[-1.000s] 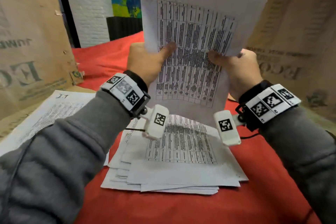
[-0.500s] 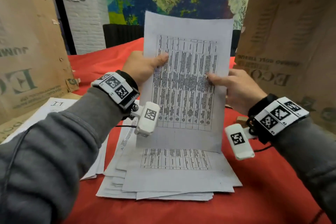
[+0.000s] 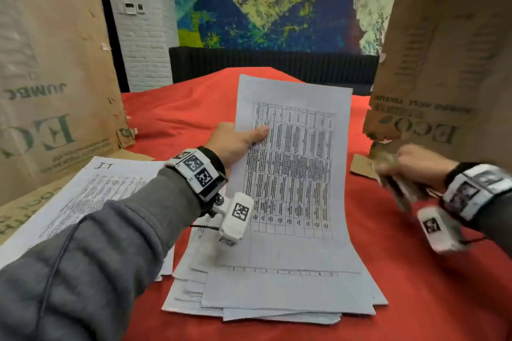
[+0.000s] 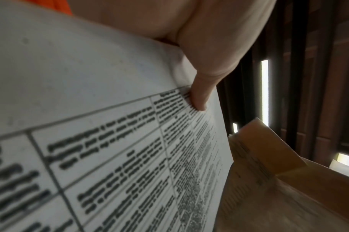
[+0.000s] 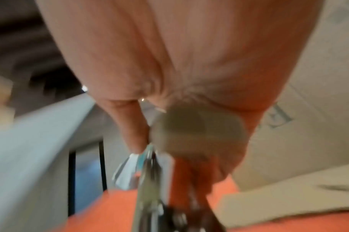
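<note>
My left hand (image 3: 250, 137) holds a thin set of printed table sheets (image 3: 293, 174) by the left edge, with the thumb (image 4: 199, 100) pressed on top. The sheets slope down, and their near end rests on a loose stack of papers (image 3: 277, 299) on the red cloth. My right hand (image 3: 410, 163) is off to the right, away from the sheets and blurred by motion. It grips a grey and metal tool (image 3: 396, 183) that looks like a stapler. The right wrist view shows the tool (image 5: 148, 180) below the curled fingers (image 5: 134, 125).
Tall cardboard boxes stand at the left (image 3: 41, 77) and the right (image 3: 443, 50). A second pile of printed pages (image 3: 91, 188) lies at the left. A cardboard flap (image 3: 360, 165) lies by the right box. The red cloth (image 3: 415, 299) covers the table.
The sheets came down from upright onto the stack. My right hand let go of them, moved right and now grips the tool. My left hand kept its hold.
</note>
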Available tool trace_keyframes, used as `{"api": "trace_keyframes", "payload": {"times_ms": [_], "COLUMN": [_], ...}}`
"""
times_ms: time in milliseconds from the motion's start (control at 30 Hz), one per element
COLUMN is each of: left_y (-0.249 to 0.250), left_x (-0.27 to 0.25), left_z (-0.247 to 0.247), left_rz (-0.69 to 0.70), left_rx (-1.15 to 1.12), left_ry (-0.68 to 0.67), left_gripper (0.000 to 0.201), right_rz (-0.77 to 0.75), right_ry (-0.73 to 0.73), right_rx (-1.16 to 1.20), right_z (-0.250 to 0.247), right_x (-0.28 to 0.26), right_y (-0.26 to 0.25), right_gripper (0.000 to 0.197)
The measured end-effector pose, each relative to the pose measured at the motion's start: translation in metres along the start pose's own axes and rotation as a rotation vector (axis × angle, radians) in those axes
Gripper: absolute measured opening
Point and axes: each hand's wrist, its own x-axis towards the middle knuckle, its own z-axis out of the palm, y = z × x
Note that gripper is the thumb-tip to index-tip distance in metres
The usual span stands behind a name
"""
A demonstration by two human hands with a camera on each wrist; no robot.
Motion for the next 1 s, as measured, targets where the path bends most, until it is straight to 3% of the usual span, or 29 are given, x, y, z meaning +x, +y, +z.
{"api": "trace_keyframes", "payload": {"times_ms": [100, 200, 267, 333, 400, 500, 667, 833, 933, 1000], "left_y": [0.003, 0.002, -0.001, -0.003, -0.006, -0.008, -0.008, -0.009, -0.011, -0.013], "left_x": [-0.006, -0.009, -0.011, -0.014, -0.018, -0.02, -0.021, -0.019, -0.019, -0.02], "left_z": [0.013, 0.028, 0.037, 0.043, 0.044, 0.041, 0.041, 0.041, 0.044, 0.047], "left_rz": [0.043, 0.12, 0.168, 0.202, 0.224, 0.226, 0.211, 0.203, 0.198, 0.198], "left_rx": [-0.032, -0.005, 0.021, 0.023, 0.046, 0.077, 0.071, 0.098, 0.125, 0.145], "left_ry": [-0.055, -0.084, -0.084, -0.072, -0.065, -0.058, -0.05, -0.049, -0.036, -0.03], "left_gripper": [0.011, 0.013, 0.026, 0.051, 0.059, 0.053, 0.065, 0.042, 0.064, 0.06], "right_rz": [-0.136, -0.291, -0.383, -0.424, -0.437, -0.448, -0.405, -0.4, -0.385, -0.383], "right_ry": [0.2, 0.405, 0.544, 0.67, 0.748, 0.678, 0.646, 0.59, 0.603, 0.586], "right_rx": [0.88, 1.154, 1.177, 1.084, 1.027, 1.017, 0.975, 0.928, 0.893, 0.909], "right_z": [-0.033, -0.058, -0.063, -0.059, -0.054, -0.046, -0.03, -0.017, -0.014, -0.011], "right_x": [-0.018, -0.019, -0.015, -0.007, 0.0, 0.01, 0.015, 0.015, 0.014, 0.014], "right_y": [-0.06, -0.13, -0.174, -0.208, -0.227, -0.234, -0.226, -0.225, -0.231, -0.235], "right_gripper": [0.024, 0.036, 0.031, 0.022, 0.026, 0.038, 0.028, 0.027, 0.026, 0.029]}}
